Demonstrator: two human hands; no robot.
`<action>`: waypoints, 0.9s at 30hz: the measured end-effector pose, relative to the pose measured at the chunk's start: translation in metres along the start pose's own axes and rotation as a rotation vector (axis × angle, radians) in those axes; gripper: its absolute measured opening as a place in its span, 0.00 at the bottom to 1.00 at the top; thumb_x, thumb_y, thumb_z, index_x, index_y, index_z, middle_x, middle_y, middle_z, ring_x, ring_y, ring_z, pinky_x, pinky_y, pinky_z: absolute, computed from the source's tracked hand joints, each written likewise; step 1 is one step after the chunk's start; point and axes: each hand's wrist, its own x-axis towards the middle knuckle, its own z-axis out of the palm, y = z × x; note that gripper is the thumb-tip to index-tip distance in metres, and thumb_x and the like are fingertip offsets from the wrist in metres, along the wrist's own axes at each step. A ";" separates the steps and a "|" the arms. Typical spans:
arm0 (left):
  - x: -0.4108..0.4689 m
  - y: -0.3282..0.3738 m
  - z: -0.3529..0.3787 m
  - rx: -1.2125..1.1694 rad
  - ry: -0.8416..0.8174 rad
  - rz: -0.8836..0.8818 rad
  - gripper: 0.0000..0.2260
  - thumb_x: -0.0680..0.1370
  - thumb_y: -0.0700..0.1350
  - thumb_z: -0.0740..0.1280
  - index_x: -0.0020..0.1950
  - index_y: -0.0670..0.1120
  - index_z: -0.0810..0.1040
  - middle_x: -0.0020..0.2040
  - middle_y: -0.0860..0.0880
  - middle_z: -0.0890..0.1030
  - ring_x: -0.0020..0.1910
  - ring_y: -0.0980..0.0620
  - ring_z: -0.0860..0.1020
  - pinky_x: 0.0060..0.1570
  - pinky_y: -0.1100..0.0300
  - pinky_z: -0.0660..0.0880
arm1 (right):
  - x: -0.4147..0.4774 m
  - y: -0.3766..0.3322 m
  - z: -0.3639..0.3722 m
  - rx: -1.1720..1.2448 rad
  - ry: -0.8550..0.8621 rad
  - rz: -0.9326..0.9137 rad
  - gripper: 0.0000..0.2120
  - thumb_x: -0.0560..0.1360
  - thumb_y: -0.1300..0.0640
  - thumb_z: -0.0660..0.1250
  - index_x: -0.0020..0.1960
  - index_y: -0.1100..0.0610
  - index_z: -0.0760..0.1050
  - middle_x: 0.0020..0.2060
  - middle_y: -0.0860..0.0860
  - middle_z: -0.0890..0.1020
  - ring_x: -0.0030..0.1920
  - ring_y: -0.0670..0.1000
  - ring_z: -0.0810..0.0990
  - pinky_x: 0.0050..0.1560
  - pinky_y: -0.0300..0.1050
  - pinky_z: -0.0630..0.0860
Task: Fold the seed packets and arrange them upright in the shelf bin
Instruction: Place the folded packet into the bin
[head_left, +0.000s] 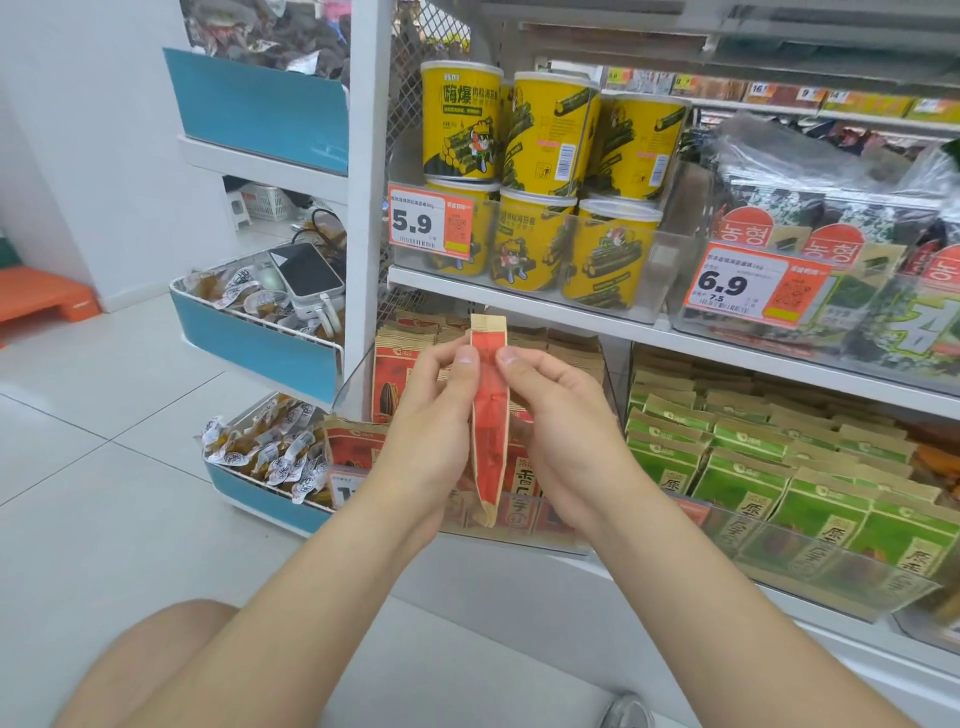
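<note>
Between both thumbs, a narrow red-and-kraft paper seed packet (488, 395) stands upright, seen edge-on and pressed flat. The left hand (431, 415) and right hand (566, 431) pinch its upper sides. Just behind, a clear plastic shelf bin (353, 384) holds matching red packets (400, 374) upright. Green paper packets (737, 467) lie to the right, with glossy yellow cylindrical tubs (462, 124) on the shelf above.
</note>
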 end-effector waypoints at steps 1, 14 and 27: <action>0.000 0.000 -0.001 -0.009 -0.004 -0.010 0.11 0.88 0.58 0.61 0.63 0.56 0.80 0.54 0.49 0.87 0.51 0.53 0.85 0.53 0.49 0.81 | 0.000 0.001 0.001 -0.015 0.006 -0.008 0.10 0.85 0.56 0.69 0.59 0.61 0.85 0.52 0.59 0.89 0.47 0.52 0.86 0.45 0.43 0.81; 0.004 0.005 -0.006 -0.180 -0.034 -0.090 0.17 0.85 0.61 0.65 0.69 0.54 0.80 0.64 0.46 0.86 0.66 0.45 0.84 0.71 0.37 0.76 | -0.002 -0.004 0.003 -0.279 -0.029 -0.171 0.07 0.82 0.56 0.73 0.59 0.52 0.86 0.52 0.51 0.89 0.54 0.45 0.87 0.50 0.37 0.81; 0.007 0.023 -0.027 -0.150 -0.031 0.001 0.13 0.83 0.46 0.72 0.68 0.46 0.82 0.60 0.47 0.87 0.57 0.50 0.87 0.51 0.56 0.83 | 0.002 -0.005 -0.007 -0.378 -0.042 -0.170 0.11 0.80 0.50 0.75 0.60 0.53 0.82 0.49 0.54 0.89 0.49 0.56 0.89 0.52 0.58 0.87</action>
